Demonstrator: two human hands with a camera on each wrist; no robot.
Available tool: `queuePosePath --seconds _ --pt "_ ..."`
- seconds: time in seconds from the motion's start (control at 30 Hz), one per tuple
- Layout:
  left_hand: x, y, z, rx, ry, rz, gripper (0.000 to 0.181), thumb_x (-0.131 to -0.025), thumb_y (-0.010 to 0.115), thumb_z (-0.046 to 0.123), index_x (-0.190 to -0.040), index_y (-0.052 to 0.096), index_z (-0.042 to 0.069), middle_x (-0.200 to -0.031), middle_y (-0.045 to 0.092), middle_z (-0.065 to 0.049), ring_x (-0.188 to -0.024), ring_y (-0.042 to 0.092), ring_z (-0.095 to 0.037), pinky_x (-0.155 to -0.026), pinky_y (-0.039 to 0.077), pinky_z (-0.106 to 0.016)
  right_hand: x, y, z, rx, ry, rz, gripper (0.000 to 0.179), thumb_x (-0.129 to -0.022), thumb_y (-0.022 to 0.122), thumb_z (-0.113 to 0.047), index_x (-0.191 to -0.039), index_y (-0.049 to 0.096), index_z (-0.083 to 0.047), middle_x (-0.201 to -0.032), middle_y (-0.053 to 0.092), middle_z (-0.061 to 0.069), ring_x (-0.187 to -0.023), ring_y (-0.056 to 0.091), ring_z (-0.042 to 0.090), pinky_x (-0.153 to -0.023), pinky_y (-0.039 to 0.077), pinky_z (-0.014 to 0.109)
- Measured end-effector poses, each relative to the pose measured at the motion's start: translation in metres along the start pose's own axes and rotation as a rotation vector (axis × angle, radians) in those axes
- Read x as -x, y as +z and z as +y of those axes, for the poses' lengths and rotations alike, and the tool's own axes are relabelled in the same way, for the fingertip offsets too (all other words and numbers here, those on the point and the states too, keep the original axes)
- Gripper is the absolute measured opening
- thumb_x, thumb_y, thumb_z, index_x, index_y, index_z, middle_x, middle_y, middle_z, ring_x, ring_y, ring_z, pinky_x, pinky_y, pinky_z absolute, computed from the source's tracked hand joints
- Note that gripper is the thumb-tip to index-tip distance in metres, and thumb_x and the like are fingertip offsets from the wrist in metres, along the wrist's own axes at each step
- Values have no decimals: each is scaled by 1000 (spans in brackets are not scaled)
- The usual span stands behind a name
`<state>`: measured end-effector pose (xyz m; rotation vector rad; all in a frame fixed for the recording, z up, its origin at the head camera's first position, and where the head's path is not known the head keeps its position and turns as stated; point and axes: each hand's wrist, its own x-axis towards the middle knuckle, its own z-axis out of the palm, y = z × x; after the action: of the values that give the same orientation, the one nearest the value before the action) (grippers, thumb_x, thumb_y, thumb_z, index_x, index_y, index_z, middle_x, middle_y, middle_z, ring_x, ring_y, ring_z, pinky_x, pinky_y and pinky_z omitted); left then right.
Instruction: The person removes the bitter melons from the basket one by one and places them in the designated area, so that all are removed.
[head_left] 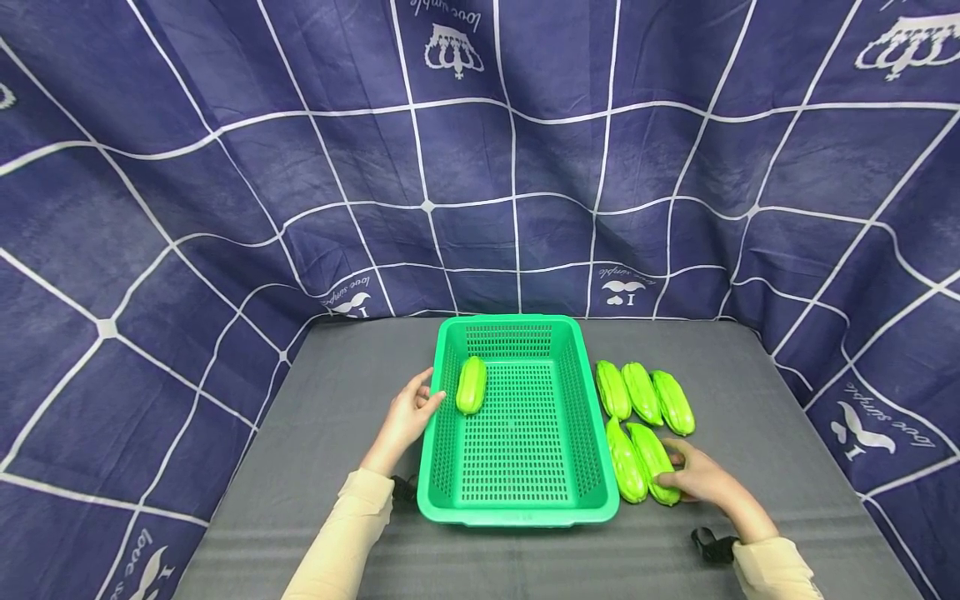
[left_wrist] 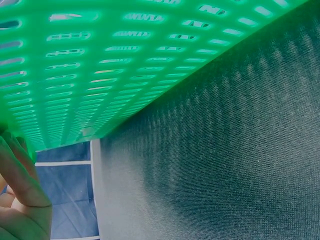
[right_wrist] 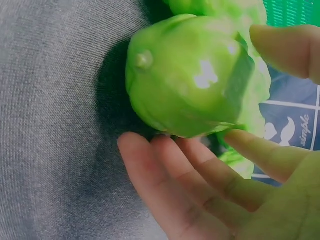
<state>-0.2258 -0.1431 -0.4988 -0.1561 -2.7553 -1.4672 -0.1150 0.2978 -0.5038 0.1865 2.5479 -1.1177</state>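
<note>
A green plastic basket [head_left: 517, 517] with slotted walls stands on the grey cloth. My left hand [head_left: 408, 412] is at its left rim, thumb over the edge and fingers against the outer wall; in the left wrist view these fingers [left_wrist: 20, 175] are bent beside the slots. One light-green, ridged bitter melon [head_left: 472, 385] lies inside, along the left wall. Right of the basket, my right hand [head_left: 697, 473] is around the nearest right bitter melon [head_left: 654, 462]. In the right wrist view its fingers are spread under that melon [right_wrist: 185, 75], thumb on the opposite side.
Beside the basket's right wall lie more bitter melons: one [head_left: 628, 462] next to the right hand's melon, and a row behind with melons at left [head_left: 613, 390], middle [head_left: 642, 393] and right [head_left: 673, 402]. A blue curtain [head_left: 517, 233] with white lines hangs behind the table.
</note>
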Motion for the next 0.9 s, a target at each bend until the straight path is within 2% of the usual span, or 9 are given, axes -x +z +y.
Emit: queuePosePath --seconds 0.1,0.3,0.43,0.53,0.63,0.9 --pt "0 0 -1 1 0 2 57 -95 67 20 -145 46 1 -100 64 -15 -78 59 -17 -68 49 -31 -1 -1 0 10 -2 2 82 -85 71 -17 -142 25 21 -127 48 43 -95 65 33 -68 55 39" --pt "0 0 -1 9 -10 -6 57 -96 66 21 -146 45 2 -101 63 -15 -78 59 -17 -67 49 -31 -2 -6 -7 19 28 1 86 -88 71 -27 -144 25 19 -133 42 45 -106 60 48 -73 56 43" --pt "-1 0 -1 8 -16 -10 58 -96 66 21 -146 45 3 -101 62 -14 -78 58 -17 -66 48 -30 -3 -16 -18 82 8 39 82 -91 68 -32 -144 29 18 -134 43 44 -119 50 56 -85 53 53" --pt "-1 1 -1 8 -18 -6 58 -96 66 22 -146 45 3 -100 62 -14 -79 58 -17 -67 48 -30 -5 -22 -30 131 -21 81 78 -94 65 -33 -143 32 17 -133 46 43 -123 47 57 -93 48 58" --pt "-1 1 -1 7 -15 -2 58 -96 66 21 -146 45 2 -100 62 -14 -79 58 -18 -68 48 -31 -8 -26 -41 134 -43 113 74 -95 63 -34 -143 35 15 -134 48 41 -123 48 55 -94 47 58" --pt "1 0 0 1 3 1 57 -95 67 20 -145 46 1 -101 63 -17 -80 60 -20 -69 50 -33 -20 -23 -84 40 -113 174 68 -97 61 -36 -144 40 9 -137 50 33 -124 53 48 -94 51 52"
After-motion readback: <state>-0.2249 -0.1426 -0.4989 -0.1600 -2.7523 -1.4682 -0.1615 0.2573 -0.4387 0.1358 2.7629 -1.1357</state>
